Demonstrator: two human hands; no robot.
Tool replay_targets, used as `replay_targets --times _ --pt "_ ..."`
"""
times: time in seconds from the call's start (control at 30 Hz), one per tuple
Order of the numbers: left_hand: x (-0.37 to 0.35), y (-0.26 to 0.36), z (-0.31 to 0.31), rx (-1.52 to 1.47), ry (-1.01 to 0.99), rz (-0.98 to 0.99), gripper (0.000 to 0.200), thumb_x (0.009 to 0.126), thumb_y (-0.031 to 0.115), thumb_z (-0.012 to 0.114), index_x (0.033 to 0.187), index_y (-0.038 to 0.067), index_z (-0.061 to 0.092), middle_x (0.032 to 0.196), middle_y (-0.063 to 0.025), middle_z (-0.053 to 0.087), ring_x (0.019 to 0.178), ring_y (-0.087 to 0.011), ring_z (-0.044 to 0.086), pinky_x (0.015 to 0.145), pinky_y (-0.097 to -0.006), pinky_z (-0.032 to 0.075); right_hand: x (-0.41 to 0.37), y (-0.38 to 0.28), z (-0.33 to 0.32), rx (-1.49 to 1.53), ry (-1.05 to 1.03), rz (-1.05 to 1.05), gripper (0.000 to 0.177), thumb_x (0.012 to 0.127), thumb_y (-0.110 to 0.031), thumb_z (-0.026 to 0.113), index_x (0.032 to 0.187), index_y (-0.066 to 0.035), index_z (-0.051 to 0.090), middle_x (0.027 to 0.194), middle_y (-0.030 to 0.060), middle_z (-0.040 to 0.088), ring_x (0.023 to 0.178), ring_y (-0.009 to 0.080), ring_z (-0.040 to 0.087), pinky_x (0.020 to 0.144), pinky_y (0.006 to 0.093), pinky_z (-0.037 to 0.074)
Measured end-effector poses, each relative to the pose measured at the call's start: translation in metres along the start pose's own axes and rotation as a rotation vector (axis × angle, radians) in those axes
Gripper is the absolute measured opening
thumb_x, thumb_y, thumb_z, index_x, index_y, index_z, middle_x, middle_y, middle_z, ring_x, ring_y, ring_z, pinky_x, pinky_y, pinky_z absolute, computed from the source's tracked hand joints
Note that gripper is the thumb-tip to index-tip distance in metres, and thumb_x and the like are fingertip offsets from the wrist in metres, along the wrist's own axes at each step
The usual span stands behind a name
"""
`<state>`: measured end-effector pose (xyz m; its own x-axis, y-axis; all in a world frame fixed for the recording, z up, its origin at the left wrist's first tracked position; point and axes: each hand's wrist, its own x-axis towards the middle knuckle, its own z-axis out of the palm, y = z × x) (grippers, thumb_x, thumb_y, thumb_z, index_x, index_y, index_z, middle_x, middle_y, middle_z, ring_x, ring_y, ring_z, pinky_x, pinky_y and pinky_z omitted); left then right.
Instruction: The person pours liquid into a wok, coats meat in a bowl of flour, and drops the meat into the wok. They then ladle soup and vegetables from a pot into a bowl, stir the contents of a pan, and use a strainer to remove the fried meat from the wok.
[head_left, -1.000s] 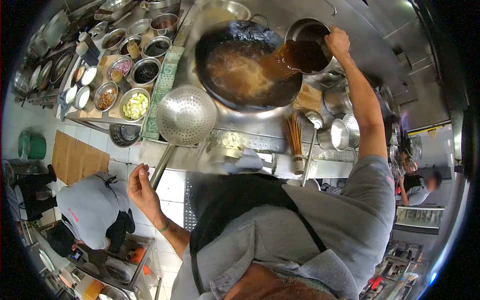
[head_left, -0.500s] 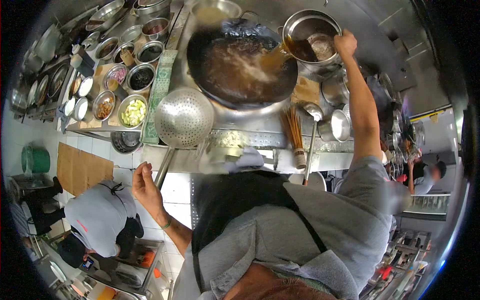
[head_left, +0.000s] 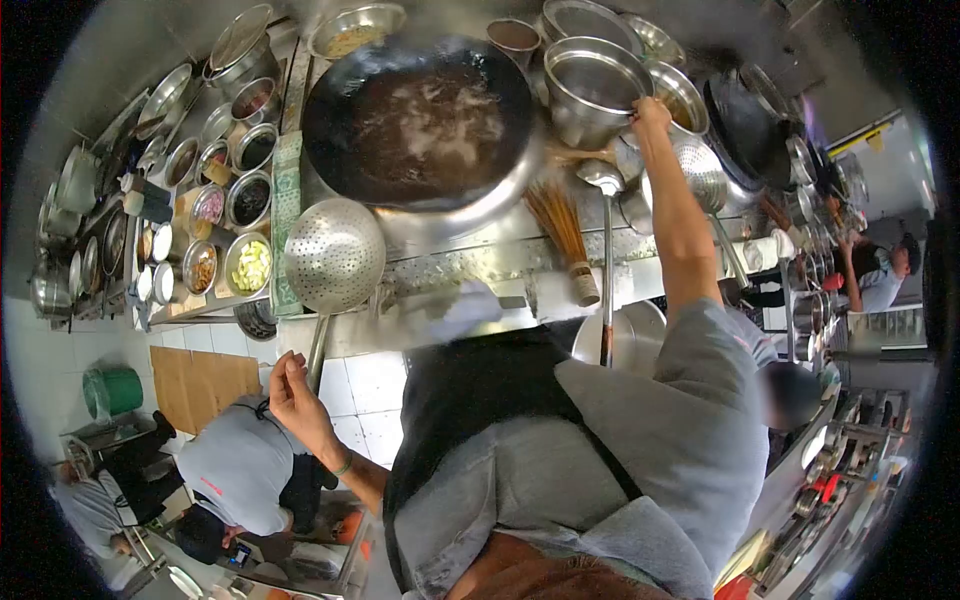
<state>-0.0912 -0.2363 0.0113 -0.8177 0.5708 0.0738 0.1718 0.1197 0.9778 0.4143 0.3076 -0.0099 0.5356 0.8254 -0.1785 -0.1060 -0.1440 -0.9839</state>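
Wok: our landmark, a wide black wok (head_left: 418, 125) with dark, frothy liquid inside, set in the surface (head_left: 475, 262) ahead of us.
Pot: the metal pot (head_left: 585, 115) is just right of the wok, mouth up and roughly upright; being round, it shows no long axis across the surface.
Right hand: our right hand (head_left: 652, 115) is closed on the pot's rim, on the side away from the wok, so the pot lies between that hand and the wok. It is by far the nearer hand.
Left hand: our left hand (head_left: 297, 400) is well apart from the pot, to the near left of the wok. Its fingers are curled; we cannot tell whether the tips press together or pinch anything.
Strainer: the perforated strainer (head_left: 335, 255) lies at the wok's near left, its long handle pointing back towards us, right beside our left hand; contact is unclear.
Ladle and brush: the ladle (head_left: 600, 178) and the bristle brush (head_left: 565, 235) are to the near right of the wok, the ladle's handle running towards us.
Cloth and bowl: a green cloth (head_left: 286, 230) lies left of the wok, with a bowl of pale green pieces (head_left: 249, 265) beyond it.
Co-worker: a bent-over person (head_left: 235, 465) is well apart from the wok, to its near left.
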Motion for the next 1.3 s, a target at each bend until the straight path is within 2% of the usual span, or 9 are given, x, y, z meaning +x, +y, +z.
replay_targets --times 0.27,0.5,0.67,0.73,0.83,0.9,0.97,1.1,1.3 --pt "-0.032 0.022 0.034 0.079 -0.076 0.026 0.024 0.099 0.018 0.060 0.106 -0.003 0.067 0.096 -0.0087 0.069 0.086 -0.0135 0.062 0.079 -0.0283 0.051 0.005 0.070 -0.007 0.290 0.084 0.141 0.016 0.090 -0.009 0.065 0.091 0.001 0.053 0.076 0.0117 0.054 0.060 0.0234 0.055 0.050 0.0399 0.052" --pt "-0.040 0.018 0.075 0.098 -0.409 -0.018 0.016 0.096 0.011 0.061 0.102 -0.003 0.068 0.091 -0.0063 0.070 0.085 -0.0110 0.061 0.079 -0.0247 0.049 -0.084 0.065 -0.052 0.201 -0.542 0.213 0.080 0.091 -0.052 0.062 0.131 0.011 0.034 0.109 0.0185 0.052 0.095 0.0263 0.059 0.078 0.0418 0.061" --pt "-0.019 0.008 0.083 0.065 -0.681 -0.053 0.024 0.097 0.019 0.063 0.105 -0.002 0.068 0.095 -0.0081 0.070 0.089 -0.0136 0.063 0.084 -0.0277 0.049 -0.306 0.073 -0.129 -0.152 -1.222 0.077 0.045 0.094 -0.040 0.063 0.115 -0.001 0.059 0.090 0.0056 0.067 0.067 0.0127 0.064 0.056 0.0262 0.055" --pt "-0.007 0.007 0.080 0.078 -0.772 -0.075 0.023 0.097 0.018 0.063 0.105 -0.002 0.067 0.096 -0.0084 0.071 0.091 -0.0139 0.063 0.085 -0.0282 0.049 -0.370 0.106 -0.147 -0.328 -1.328 0.473 0.041 0.091 -0.041 0.068 0.113 -0.008 0.062 0.086 0.0033 0.067 0.067 0.0111 0.064 0.057 0.0255 0.055" --pt "0.010 0.005 0.075 0.065 -0.907 -0.043 0.022 0.097 0.017 0.062 0.106 -0.003 0.067 0.097 -0.0094 0.071 0.092 -0.0143 0.064 0.086 -0.0293 0.050 -0.424 0.182 -0.137 -0.945 -1.228 0.481 0.046 0.084 -0.037 0.074 0.114 -0.002 0.065 0.087 0.0106 0.069 0.066 0.0206 0.066 0.055 0.0322 0.055" --pt "0.021 0.004 0.074 0.119 -0.985 0.021 0.018 0.095 0.013 0.062 0.103 -0.003 0.068 0.097 -0.0099 0.070 0.092 -0.0157 0.063 0.086 -0.0277 0.049 -0.443 0.348 -0.138 -0.713 -1.010 -0.158 0.049 0.081 -0.043 0.074 0.106 -0.001 0.068 0.088 0.0187 0.070 0.090 0.0328 0.068 0.079 0.0464 0.052" --pt "0.024 0.008 0.084 0.166 -1.111 0.161 0.019 0.096 0.012 0.060 0.104 -0.005 0.067 0.097 -0.0105 0.070 0.090 -0.0167 0.063 0.084 -0.0293 0.050 -0.453 0.407 -0.101 -1.032 -0.829 0.057 0.063 0.073 -0.055 0.079 0.106 -0.002 0.069 0.093 0.0198 0.070 0.093 0.0322 0.066 0.082 0.0439 0.052" --pt "0.020 -0.001 0.100 0.023 -1.306 0.136 0.020 0.099 0.012 0.057 0.106 -0.005 0.065 0.096 -0.0111 0.068 0.089 -0.0167 0.062 0.084 -0.0294 0.050 -0.494 0.324 -0.081 -0.784 -0.626 0.103 0.052 0.080 -0.050 0.070 0.080 0.002 0.069 0.078 0.0258 0.066 0.082 0.0407 0.068 0.070 0.0499 0.054" --pt "0.005 -0.008 0.122 0.061 -1.501 0.119 0.021 0.099 0.013 0.057 0.109 -0.005 0.063 0.096 -0.0103 0.067 0.092 -0.0164 0.063 0.086 -0.0299 0.050 -0.515 0.332 -0.119 -0.801 -0.602 0.084 0.048 0.080 -0.042 0.072 0.109 -0.004 0.067 0.104 0.0235 0.067 0.103 0.0403 0.064 0.086 0.0497 0.052"
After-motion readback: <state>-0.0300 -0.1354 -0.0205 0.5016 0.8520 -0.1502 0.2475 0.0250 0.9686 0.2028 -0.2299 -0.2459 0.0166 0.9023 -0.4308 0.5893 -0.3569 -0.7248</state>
